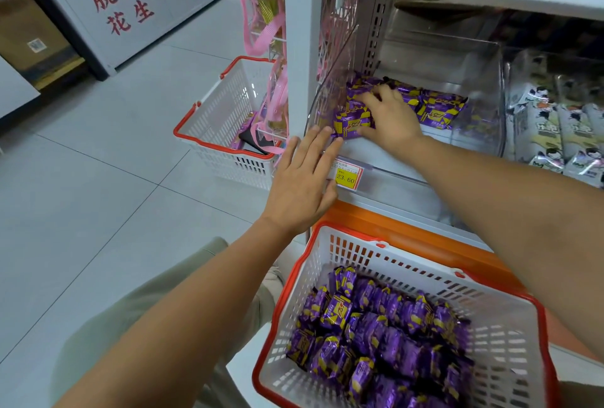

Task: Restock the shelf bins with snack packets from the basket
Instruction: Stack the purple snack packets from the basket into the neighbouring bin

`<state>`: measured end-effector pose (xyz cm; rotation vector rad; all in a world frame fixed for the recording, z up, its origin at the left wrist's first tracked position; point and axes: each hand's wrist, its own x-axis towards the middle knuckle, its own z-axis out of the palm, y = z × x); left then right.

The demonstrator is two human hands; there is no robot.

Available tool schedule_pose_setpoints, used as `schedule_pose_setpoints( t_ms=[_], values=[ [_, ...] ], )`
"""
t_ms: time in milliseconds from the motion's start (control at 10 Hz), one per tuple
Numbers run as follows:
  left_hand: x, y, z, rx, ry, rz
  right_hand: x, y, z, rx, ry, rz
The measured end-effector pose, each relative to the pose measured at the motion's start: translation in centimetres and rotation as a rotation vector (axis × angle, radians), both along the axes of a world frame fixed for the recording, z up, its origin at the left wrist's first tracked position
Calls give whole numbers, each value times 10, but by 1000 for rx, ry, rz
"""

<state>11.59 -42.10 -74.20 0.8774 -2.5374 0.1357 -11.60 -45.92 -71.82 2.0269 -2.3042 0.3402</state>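
Right hand (pixel 389 116) lies over a purple packet (pixel 348 123) lying crosswise in the clear bin (pixel 487 87), grip hard to judge; flat, open left hand (pixel 304 178) waits just left, basket (pixel 349 231) below both.
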Motion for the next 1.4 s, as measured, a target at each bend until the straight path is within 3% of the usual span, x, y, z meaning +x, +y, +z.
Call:
schedule_pose_setpoints(
  t_ms=[400, 1000, 1400],
  values=[
    [-2, -1, -1, 1, 30, -12, 11, -14, -1, -32, -9, -140],
    [-3, 1, -1, 12, 34, -9, 9, -20, -9, -44, -60, -144],
    [-4, 1, -1, 1, 56, -8, -5, 12, -2, -67, -257, -257]
  ],
)
